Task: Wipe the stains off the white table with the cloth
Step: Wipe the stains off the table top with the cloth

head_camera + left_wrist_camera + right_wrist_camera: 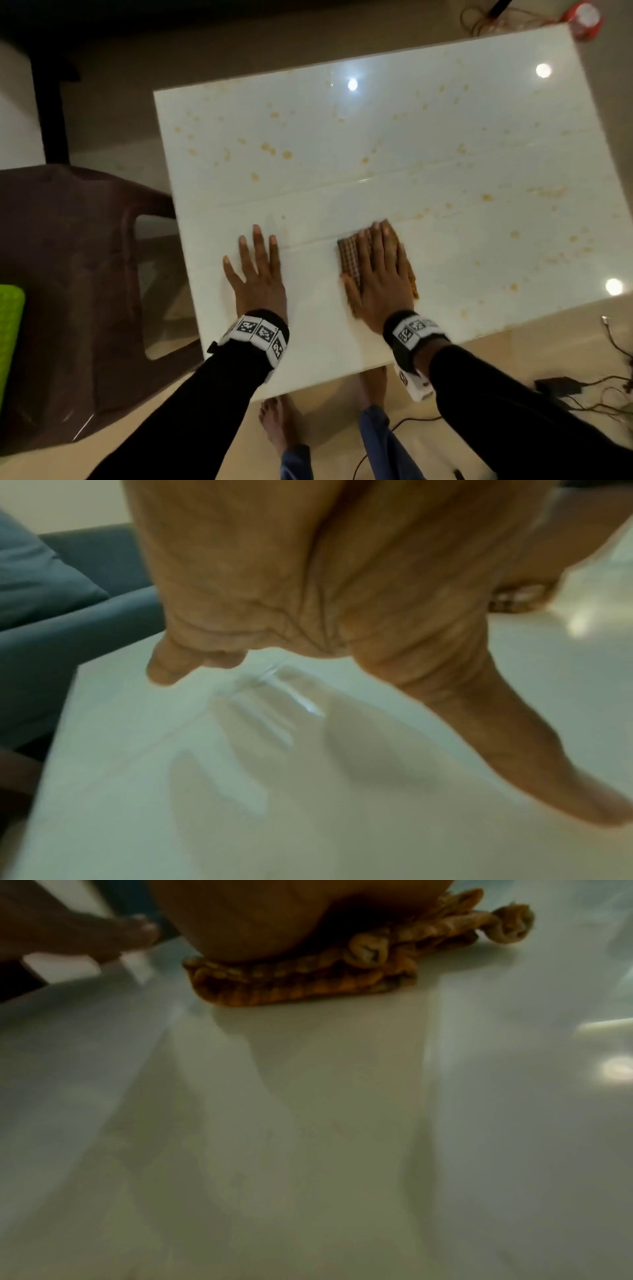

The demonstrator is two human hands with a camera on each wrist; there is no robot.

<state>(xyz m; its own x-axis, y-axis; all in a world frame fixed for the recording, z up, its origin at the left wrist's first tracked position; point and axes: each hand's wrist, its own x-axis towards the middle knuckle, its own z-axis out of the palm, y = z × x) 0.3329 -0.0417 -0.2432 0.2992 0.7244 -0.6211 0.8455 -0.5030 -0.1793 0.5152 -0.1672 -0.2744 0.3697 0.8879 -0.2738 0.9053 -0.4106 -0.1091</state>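
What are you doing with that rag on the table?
A person is wiping a white table that is spotted with orange-brown stains. The right hand lies flat on a folded checked cloth, pressing it against the tabletop near the front edge. The left hand rests flat on the table beside it, fingers spread, holding nothing. The strip of table around the hands looks clean, while the far half and the right side are still dotted with stains.

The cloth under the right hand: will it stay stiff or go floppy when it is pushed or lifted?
Probably floppy: the cloth lies in soft folds with curled corners. Pushed, it may bunch unless the flat right hand presses it onto the glossy white table.
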